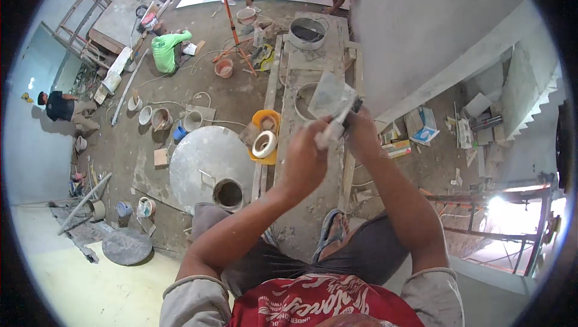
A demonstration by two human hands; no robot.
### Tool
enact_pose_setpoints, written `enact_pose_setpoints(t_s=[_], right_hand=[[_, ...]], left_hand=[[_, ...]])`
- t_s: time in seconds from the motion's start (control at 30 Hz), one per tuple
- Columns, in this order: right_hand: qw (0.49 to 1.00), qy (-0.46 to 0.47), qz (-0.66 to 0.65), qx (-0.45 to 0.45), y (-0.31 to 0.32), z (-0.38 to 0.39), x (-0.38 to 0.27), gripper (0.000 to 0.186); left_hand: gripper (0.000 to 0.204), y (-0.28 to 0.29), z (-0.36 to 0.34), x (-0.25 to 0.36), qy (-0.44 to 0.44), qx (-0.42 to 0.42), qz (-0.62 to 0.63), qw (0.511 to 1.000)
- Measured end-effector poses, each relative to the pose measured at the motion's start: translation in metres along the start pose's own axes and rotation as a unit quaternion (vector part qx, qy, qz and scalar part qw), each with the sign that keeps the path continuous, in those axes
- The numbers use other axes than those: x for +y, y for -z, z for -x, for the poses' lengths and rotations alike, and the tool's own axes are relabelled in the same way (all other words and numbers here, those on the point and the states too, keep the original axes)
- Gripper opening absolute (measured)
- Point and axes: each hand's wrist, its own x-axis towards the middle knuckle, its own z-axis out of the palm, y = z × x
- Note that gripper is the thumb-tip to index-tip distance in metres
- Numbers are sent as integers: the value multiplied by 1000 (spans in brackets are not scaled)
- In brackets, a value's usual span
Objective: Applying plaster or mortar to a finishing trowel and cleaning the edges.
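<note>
My right hand [364, 137] is closed on the dark handle of a flat, square trowel [331, 95] with a pale, smeared blade raised over a scaffold plank [307, 164]. My left hand [307, 158] is closed beside it on a whitish tool [328, 134] against the trowel, its shape hard to make out. Behind the blade, partly hidden, is a round rim [301, 95] on the plank. To the left of my hands are a yellow tub [256, 119] holding a white ring [264, 144], and a bucket [227, 194] below.
A bucket of grey material [307, 33] stands at the plank's far end. A tripod [229, 20], a person in green [165, 53], a person in dark clothes [60, 107] and a large metal disc [195, 164] are leftward. A wall [409, 38] rises at the right.
</note>
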Motion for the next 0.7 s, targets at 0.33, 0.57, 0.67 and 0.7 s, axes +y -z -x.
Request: enact_pose_setpoints(t_s=[0.33, 0.57, 0.67, 0.7], right_hand=[[962, 138, 231, -57, -1, 7, 1, 23], [967, 125, 210, -76, 14, -3, 19, 23], [982, 139, 110, -71, -6, 12, 8, 22], [964, 116, 236, -49, -2, 9, 9, 21]], left_hand=[[69, -7, 2, 0, -79, -62, 107, 989], [74, -10, 4, 6, -135, -32, 78, 987], [73, -3, -2, 4, -131, -49, 91, 986], [76, -1, -12, 3, -87, -19, 102, 991]])
